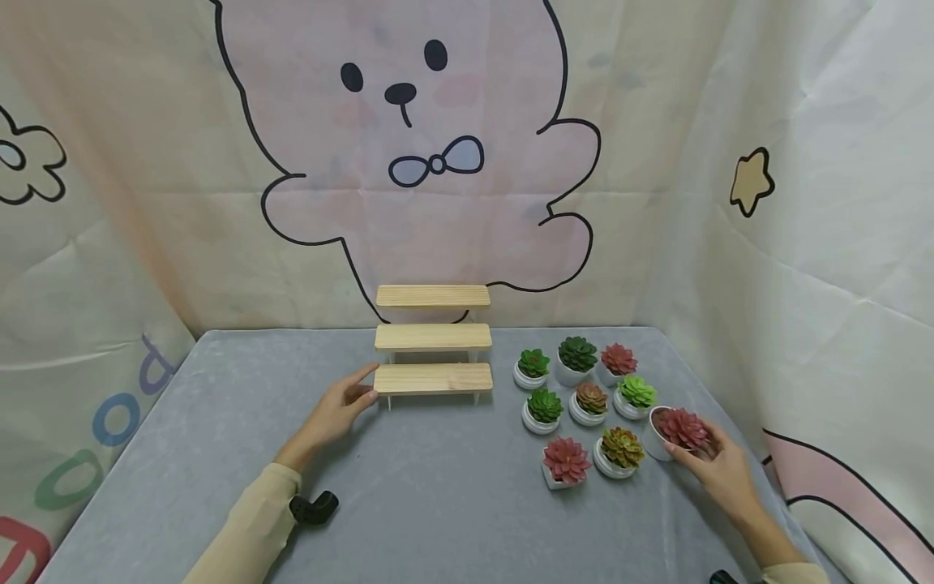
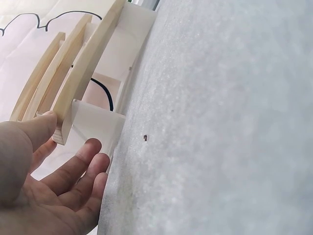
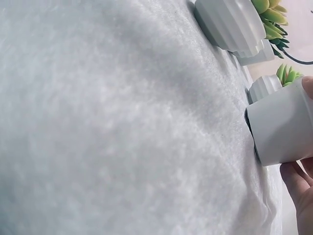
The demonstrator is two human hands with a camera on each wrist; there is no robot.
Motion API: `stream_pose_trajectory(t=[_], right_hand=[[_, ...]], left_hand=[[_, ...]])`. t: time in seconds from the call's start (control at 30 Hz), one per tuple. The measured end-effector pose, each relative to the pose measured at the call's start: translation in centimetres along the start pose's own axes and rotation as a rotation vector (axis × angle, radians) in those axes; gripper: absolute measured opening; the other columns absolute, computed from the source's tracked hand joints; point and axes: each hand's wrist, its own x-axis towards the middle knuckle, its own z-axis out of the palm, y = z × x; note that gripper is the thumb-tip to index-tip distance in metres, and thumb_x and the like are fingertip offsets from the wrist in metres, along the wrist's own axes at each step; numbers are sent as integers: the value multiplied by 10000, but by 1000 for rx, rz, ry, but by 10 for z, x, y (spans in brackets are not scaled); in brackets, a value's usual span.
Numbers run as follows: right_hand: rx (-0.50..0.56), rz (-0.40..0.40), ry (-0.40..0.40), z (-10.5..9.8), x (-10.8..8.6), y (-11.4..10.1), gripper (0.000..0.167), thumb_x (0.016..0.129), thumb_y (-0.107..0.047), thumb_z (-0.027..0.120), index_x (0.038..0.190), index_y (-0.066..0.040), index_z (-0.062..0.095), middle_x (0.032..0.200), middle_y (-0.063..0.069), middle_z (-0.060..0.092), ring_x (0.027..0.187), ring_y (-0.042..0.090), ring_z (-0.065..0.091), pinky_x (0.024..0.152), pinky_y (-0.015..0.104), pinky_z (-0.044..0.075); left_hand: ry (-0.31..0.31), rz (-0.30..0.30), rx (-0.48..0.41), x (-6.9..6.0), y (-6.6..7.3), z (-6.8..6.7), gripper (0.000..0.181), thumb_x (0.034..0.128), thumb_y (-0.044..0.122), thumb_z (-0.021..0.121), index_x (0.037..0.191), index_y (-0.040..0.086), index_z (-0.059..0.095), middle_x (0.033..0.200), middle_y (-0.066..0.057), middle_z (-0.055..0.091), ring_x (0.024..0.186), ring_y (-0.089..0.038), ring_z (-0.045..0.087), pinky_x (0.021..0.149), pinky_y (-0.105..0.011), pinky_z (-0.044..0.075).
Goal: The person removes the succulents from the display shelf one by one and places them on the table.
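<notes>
A three-step wooden display stand [image 1: 434,379] with clear supports is at the back middle of the table. At the left end of its lowest plank, my left hand [image 1: 337,415] pinches the wood between thumb and index finger; the other fingers [image 2: 73,169] are loosely bent beside the clear support. My right hand [image 1: 724,474] grips a red artificial succulent in a white pot [image 1: 658,444] at the right of the plant group. The right wrist view shows this pot [image 3: 283,127] from the side, its base close to the cloth; whether it touches is unclear.
Several small potted succulents stand right of the stand, among them a dark green one [image 1: 577,354], a bright green one [image 1: 636,392] and a red one in a square pot [image 1: 565,461]. Grey cloth [image 1: 438,503] covers the table. Printed curtains [image 1: 642,243] enclose the back and sides.
</notes>
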Motion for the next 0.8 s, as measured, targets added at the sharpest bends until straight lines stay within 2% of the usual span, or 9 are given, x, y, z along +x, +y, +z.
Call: stream_pose_trajectory(t=[0.2, 0.23, 0.33, 0.37, 0.43, 0.47, 0.57, 0.67, 0.8], right_hand=[[-30, 33, -15, 1, 0, 1, 767, 906, -131, 770, 1463, 176, 342, 1104, -314, 475, 969, -290, 464, 784, 11, 466], [-36, 36, -18, 2, 0, 1, 768, 907, -135, 770, 1465, 174, 343, 1137, -255, 508, 971, -289, 464, 786, 14, 469], [-35, 37, -34, 3, 0, 2, 771, 913, -125, 761, 1466, 186, 323, 1274, 60, 589, 976, -290, 457, 786, 15, 470], [-35, 38, -35, 4, -1, 1, 770, 915, -123, 757, 1467, 188, 318, 1310, 173, 566, 977, -292, 453, 787, 15, 470], [-38, 37, -36, 4, -1, 2, 771, 919, -120, 753, 1469, 188, 310, 1362, 295, 498, 977, -297, 441, 786, 11, 465], [-32, 37, -37, 4, -1, 2, 769, 919, -114, 751, 1471, 186, 308, 1355, 245, 525, 979, -296, 441, 787, 10, 464], [-20, 19, -29, 4, -1, 3, 750, 913, -97, 753, 1465, 175, 325, 1215, -114, 587, 981, -287, 460, 787, 17, 472], [3, 0, -29, 4, -1, 5, 736, 906, -68, 754, 1460, 174, 335, 1075, -396, 448, 982, -273, 480, 783, 22, 477], [18, -13, -32, 4, -1, 6, 746, 908, -57, 747, 1468, 187, 318, 1063, -422, 446, 986, -268, 490, 790, 21, 476]], left_hand=[[0, -6, 2, 0, -2, 0, 557, 1055, 173, 549, 1570, 72, 363, 1396, -302, 578, 1235, -430, 621, 986, -558, 521], [1, -6, -1, 0, -2, 1, 556, 1054, 169, 551, 1569, 71, 366, 1392, -302, 582, 1232, -430, 623, 985, -559, 521], [-1, -6, -5, 0, -2, 1, 557, 1054, 169, 552, 1568, 66, 366, 1390, -300, 584, 1229, -429, 625, 983, -558, 522], [0, -6, -7, 0, -2, 1, 556, 1054, 170, 552, 1568, 65, 366, 1393, -300, 581, 1231, -431, 623, 984, -560, 521], [0, -7, -9, 0, -1, 1, 557, 1055, 172, 550, 1569, 66, 364, 1400, -302, 574, 1237, -436, 618, 988, -561, 519], [0, -8, -8, 0, 0, 1, 556, 1056, 171, 548, 1569, 66, 363, 1408, -302, 567, 1241, -439, 614, 990, -562, 517], [-3, -14, -5, 0, 1, 1, 558, 1057, 175, 544, 1573, 72, 358, 1424, -304, 551, 1254, -445, 604, 998, -565, 512], [-7, -20, 2, 0, 2, 1, 559, 1059, 180, 542, 1575, 77, 354, 1431, -303, 546, 1260, -444, 600, 1002, -566, 509], [1, -16, 0, 0, 2, 1, 557, 1056, 177, 547, 1571, 74, 362, 1418, -302, 559, 1256, -442, 604, 1002, -569, 507]])
